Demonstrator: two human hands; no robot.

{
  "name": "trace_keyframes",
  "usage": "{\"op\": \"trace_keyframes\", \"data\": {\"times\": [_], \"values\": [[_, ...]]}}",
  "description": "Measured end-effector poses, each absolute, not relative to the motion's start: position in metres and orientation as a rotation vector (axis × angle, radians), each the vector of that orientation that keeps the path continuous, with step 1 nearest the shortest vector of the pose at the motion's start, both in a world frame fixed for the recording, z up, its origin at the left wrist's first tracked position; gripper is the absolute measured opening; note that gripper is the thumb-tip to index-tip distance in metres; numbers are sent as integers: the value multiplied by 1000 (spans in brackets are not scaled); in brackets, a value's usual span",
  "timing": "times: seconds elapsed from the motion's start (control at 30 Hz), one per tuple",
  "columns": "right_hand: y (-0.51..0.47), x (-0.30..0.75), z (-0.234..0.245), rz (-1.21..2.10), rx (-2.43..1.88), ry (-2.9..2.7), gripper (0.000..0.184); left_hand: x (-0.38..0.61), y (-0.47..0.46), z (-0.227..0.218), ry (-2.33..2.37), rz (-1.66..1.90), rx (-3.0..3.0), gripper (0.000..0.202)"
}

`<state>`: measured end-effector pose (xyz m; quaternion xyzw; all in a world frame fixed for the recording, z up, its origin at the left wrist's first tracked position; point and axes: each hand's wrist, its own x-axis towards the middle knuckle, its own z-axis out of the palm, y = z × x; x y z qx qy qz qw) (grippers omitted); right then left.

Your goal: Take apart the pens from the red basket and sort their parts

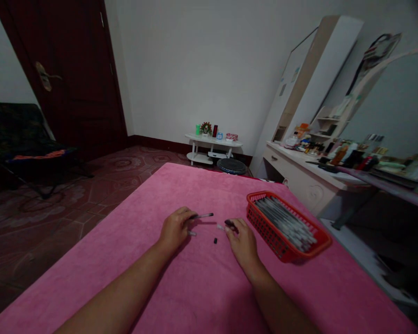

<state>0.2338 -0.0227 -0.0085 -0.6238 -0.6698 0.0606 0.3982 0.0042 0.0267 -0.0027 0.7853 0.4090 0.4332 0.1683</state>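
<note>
My left hand [176, 228] pinches a slim pen [205, 215] with a dark tip, pointing right above the pink cloth. A short clear piece [192, 234] shows just below those fingers; whether they touch it I cannot tell. My right hand [243, 241] is closed on a small black piece [230, 223] that looks like a pen cap. Beside its fingertips is a small clear piece [220, 227], possibly held too. Between the hands a tiny black part [215, 240] lies on the cloth. Right of my right hand stands a red plastic basket [264, 233] holding many grey pens [285, 221].
The pink cloth [132, 250] covers the surface before me. A white dressing table [299, 169] crowded with bottles stands at the right. A low white stand [214, 139] is by the far wall. To the left are a dark folding chair [17, 130] and a door [66, 60].
</note>
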Motion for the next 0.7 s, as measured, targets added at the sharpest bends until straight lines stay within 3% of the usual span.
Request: {"op": "trace_keyframes", "data": {"times": [0.33, 0.7], "values": [[-25, 217, 4, -103, -1701, -1997, 15, 8, 21, 3, 1147, 1187, 2250, 21], [-20, 232, -7, 168, -1466, -1621, 27, 10, 18, 5, 1138, 1141, 2278, 20]]}}
